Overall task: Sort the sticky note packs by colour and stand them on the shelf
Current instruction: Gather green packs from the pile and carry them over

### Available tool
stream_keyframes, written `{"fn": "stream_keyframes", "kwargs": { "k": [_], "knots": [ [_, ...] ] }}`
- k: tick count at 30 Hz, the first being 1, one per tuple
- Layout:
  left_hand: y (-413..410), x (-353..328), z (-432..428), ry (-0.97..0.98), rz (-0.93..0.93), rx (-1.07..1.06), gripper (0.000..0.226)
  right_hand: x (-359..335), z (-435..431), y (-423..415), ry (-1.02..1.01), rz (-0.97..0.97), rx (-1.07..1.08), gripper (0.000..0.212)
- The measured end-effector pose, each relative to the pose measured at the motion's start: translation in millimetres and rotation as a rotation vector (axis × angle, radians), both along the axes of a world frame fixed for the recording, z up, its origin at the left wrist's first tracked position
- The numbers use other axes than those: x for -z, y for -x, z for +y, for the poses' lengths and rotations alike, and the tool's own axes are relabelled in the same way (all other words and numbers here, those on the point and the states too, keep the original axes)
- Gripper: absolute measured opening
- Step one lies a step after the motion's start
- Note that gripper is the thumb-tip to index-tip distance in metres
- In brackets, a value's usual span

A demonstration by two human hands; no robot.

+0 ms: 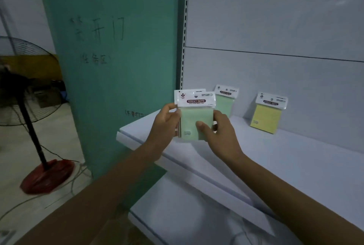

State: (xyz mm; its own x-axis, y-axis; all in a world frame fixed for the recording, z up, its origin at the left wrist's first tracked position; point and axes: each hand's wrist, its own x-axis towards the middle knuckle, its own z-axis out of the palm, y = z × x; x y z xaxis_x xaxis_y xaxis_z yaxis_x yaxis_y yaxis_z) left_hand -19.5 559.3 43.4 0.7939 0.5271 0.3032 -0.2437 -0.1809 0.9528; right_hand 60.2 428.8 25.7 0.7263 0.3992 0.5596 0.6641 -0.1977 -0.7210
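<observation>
Both hands hold a small stack of sticky note packs (190,121) upright above the left end of the white shelf (275,158). The front pack is pale green with a white "STICKY NOTE" header; at least one more pack sits behind it. My left hand (167,122) pinches the stack's left edge near the header. My right hand (216,132) grips the right side, thumb across the front. On the shelf, a green pack (226,100) leans upright against the back panel. To its right, a yellow pack (267,114) stands the same way.
A teal pillar (114,67) with handwritten characters rises just left of the shelf. A standing fan (21,87) with a red base is on the floor at far left, cables trailing. A lower white shelf (197,215) juts out beneath.
</observation>
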Motion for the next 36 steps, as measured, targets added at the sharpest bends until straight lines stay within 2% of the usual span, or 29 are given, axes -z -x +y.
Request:
{"fn": "stream_keyframes", "kwargs": {
  "k": [2,6,10,15,20,23,26,28,31,33,36],
  "knots": [
    [-18.2,0.0,3.5,-0.015,0.013,0.026,0.018,2.2,6.0,-15.7,-0.018,0.048,0.017,0.04],
    [-57.4,4.8,14.6,-0.054,0.035,0.091,0.019,6.5,13.6,-47.0,-0.04,0.189,0.042,0.027],
    [-102.2,6.4,22.2,-0.055,0.071,0.222,0.023,6.9,17.8,-79.2,-0.088,0.323,0.099,0.024],
    [-168.8,3.5,33.2,-0.175,0.17,0.344,0.019,10.3,24.5,-114.2,-0.091,0.343,0.316,0.027],
    [-223.7,7.3,50.5,-0.306,0.169,0.491,0.031,8.3,40.7,-142.4,-0.039,0.318,0.541,0.032],
    [-240.8,24.5,60.8,-0.404,0.057,0.428,0.041,16.5,51.6,-145.5,-0.112,0.265,0.649,0.035],
    [-251.0,43.1,65.4,-0.355,0.062,0.377,0.062,25.7,56.2,-147.0,-0.197,0.276,0.669,0.053],
    [-257.1,47.0,64.3,-0.342,0.134,0.396,0.06,26.3,56.3,-147.5,-0.127,0.303,0.628,0.053],
    [-257.6,49.4,59.3,-0.515,0.168,0.469,0.045,26.7,57.0,-145.9,0.067,0.276,0.606,0.043],
    [-257.5,51.1,56.9,-0.598,0.142,0.463,0.04,27.9,57.4,-147.0,0.124,0.266,0.609,0.053],
    [-255.3,47.4,55.5,-0.636,0.184,0.476,0.048,30.2,57.9,-149.4,0.161,0.257,0.613,0.062]
  ]
}}
